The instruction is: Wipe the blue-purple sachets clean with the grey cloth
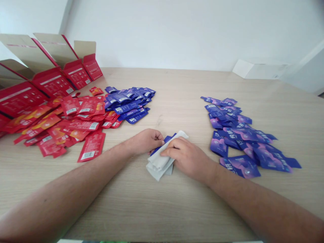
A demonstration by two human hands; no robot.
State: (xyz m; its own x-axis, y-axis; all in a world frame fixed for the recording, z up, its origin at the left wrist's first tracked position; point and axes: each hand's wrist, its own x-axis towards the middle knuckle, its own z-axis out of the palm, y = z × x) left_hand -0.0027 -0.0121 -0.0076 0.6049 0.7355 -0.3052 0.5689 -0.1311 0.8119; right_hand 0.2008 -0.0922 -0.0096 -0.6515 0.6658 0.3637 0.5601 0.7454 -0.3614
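White walls rise behind a pale wood-grain surface [182, 212], with a white carton [258, 70] lying against the far right corner. Open red cartons [43, 76] crowd the far left end, their flaps standing up, and a loose spread of red sachets [76, 118] fans out in front of them. Those red sachets touch a heap of dark blue sachets [126, 103] on their right. Well to the right, a separate spread of larger purple sachets [243, 136] lies overlapping, with its nearest pieces just beyond the right hand [188, 158].

Near the middle of the surface, a folded pale grey cloth [159, 163] lies under both hands, with a blue sachet [167, 139] showing along its upper edge. The left hand [144, 141] is curled, its fingertips [160, 136] at the sachet's edge. The right hand lies over the cloth, its fingers [172, 148] pressed flat across the top and reaching almost to the left hand. Both bare forearms [263, 202] stretch in from the lower corners, and neither hand is near the piles.
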